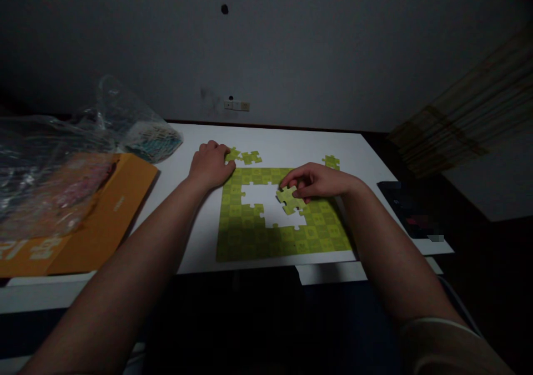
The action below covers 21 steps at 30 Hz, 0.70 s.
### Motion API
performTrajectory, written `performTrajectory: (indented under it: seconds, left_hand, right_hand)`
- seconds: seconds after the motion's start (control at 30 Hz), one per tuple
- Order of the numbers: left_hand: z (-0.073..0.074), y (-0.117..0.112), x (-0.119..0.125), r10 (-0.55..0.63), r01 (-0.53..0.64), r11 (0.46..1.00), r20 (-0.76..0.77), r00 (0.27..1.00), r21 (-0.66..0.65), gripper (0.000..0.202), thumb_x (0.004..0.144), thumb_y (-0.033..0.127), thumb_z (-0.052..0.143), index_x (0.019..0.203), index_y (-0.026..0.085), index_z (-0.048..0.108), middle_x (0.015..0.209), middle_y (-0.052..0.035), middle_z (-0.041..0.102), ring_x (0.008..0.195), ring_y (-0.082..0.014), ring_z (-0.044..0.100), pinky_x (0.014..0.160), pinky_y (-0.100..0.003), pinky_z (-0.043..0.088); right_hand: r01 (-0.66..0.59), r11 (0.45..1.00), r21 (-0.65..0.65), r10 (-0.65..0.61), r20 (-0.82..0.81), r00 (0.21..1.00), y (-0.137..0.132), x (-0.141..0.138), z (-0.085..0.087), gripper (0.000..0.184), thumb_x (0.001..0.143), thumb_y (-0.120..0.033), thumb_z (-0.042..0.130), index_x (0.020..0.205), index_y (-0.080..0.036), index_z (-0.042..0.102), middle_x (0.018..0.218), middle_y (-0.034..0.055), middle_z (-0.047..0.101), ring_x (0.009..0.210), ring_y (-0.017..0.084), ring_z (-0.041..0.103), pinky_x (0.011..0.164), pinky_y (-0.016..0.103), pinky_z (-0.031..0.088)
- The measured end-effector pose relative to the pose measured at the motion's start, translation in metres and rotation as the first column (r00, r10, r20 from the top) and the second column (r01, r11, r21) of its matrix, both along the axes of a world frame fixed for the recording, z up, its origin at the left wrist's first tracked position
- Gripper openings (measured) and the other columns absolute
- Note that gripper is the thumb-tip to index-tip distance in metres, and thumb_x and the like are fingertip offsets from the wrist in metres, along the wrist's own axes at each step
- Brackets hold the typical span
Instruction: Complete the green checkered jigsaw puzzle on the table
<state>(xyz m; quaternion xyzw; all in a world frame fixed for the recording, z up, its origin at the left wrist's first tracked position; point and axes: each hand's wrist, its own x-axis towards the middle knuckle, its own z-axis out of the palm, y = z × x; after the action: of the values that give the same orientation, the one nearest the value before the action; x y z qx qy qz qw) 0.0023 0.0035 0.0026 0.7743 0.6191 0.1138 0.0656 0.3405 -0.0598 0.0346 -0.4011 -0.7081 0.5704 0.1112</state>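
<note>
Free gap inside puzzle (pixel 250 236); orange box (pixel 104 214) left

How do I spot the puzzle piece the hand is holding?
On the white table lies a big green puzzle with a white hole in its middle. At the hole's right edge, the right hand pinches one light green piece. It alone hangs over the hole; the other loose pieces lie beyond the puzzle's far edge.

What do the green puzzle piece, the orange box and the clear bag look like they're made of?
The puzzle piece: probably cardboard, matte; thin, flat, die-cut tabs, no shine. The orange box: likely paperboard, matte, with sharp folded edges. The clear bag: thin plastic film, glossy; crinkled, see-through, catching highlights.
</note>
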Motion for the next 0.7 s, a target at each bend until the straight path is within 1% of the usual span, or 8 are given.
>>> performTrajectory:
  seconds: [0.23, 0.43, 0.53, 0.63, 0.7]
  left_hand:
    - [0.003, -0.003, 0.002, -0.004, 0.004, 1.000, -0.013, 1.000, 0.005, 0.056, 0.099, 0.045, 0.060, 0.147, 0.019, 0.073, 0.147, -0.0210, 0.065, 0.139, -0.0442, 0.057, 0.117, -0.058, 0.050]
    - [-0.001, -0.001, 0.000, -0.003, 0.003, 1.000, 0.011, 1.000, 0.017, 0.053, 0.099, 0.044, 0.063, 0.145, 0.021, 0.074, 0.145, -0.0207, 0.065, 0.138, -0.0452, 0.058, 0.116, -0.059, 0.051]
    - [-0.002, 0.000, 0.000, 0.001, -0.001, 1.000, 0.015, 1.000, 0.008, 0.053, 0.100, 0.044, 0.062, 0.145, 0.021, 0.074, 0.146, -0.0208, 0.065, 0.139, -0.0456, 0.057, 0.116, -0.059, 0.050]
    - [-0.001, -0.001, 0.001, 0.004, -0.004, 1.000, 0.010, 1.000, 0.005, 0.053, 0.100, 0.045, 0.062, 0.146, 0.020, 0.074, 0.147, -0.0205, 0.064, 0.139, -0.0452, 0.057, 0.117, -0.059, 0.050]
    - [0.000, -0.001, 0.001, 0.002, -0.002, 1.000, 0.009, 1.000, 0.008, 0.053, 0.100, 0.045, 0.062, 0.146, 0.020, 0.074, 0.147, -0.0205, 0.065, 0.139, -0.0451, 0.057, 0.117, -0.059, 0.050]
  right_hand:
    - [0.009, 1.000, 0.005, -0.009, 0.023, 1.000, 0.000, -0.001, -0.001, 0.043, 0.087, -0.031, 0.088, 0.128, -0.019, 0.083, 0.072, -0.0036, 0.072, 0.060, 0.013, 0.069, 0.057, 0.023, 0.052]
    - [0.024, 1.000, -0.017, -0.024, 0.007, 1.000, 0.000, -0.004, -0.003, 0.045, 0.086, -0.032, 0.089, 0.128, -0.020, 0.082, 0.076, -0.0038, 0.073, 0.060, 0.012, 0.068, 0.058, 0.023, 0.054]
    - [0.036, 0.999, -0.027, -0.036, 0.002, 0.999, 0.001, -0.003, -0.006, 0.043, 0.083, -0.033, 0.092, 0.123, -0.020, 0.082, 0.078, -0.0030, 0.075, 0.061, 0.012, 0.067, 0.058, 0.024, 0.054]
    - [0.035, 0.999, -0.003, -0.035, 0.029, 0.999, 0.002, -0.002, -0.009, 0.036, 0.081, -0.034, 0.095, 0.113, -0.020, 0.085, 0.076, -0.0015, 0.076, 0.064, 0.012, 0.066, 0.059, 0.023, 0.051]
    - [0.024, 1.000, 0.018, -0.024, 0.039, 0.999, 0.002, -0.002, -0.010, 0.034, 0.081, -0.036, 0.095, 0.110, -0.020, 0.087, 0.077, -0.0003, 0.078, 0.066, 0.012, 0.067, 0.060, 0.023, 0.050]
